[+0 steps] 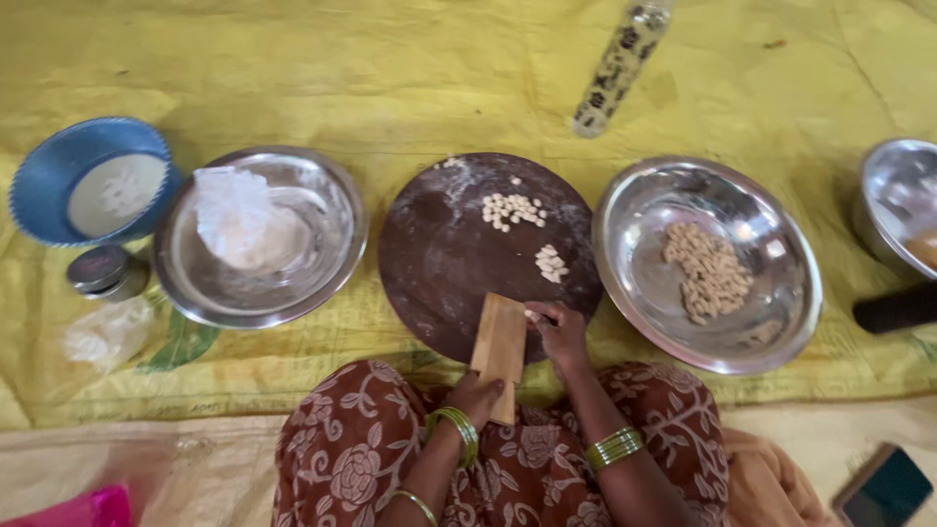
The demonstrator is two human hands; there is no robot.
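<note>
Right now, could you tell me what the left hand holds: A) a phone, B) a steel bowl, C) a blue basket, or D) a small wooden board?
D: the left hand grips a small wooden board tilted over the edge of the round board, beside the right hand.

Wooden ridged board (500, 353) tilted upright against round board (449, 263).

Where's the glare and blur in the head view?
Head view: glare on the right steel bowl and the far-right bowl; the patterned tube at the top is smeared by blur; edges soft, the phone dim; hands and wooden board reasonably sharp under even, soft light.
</note>
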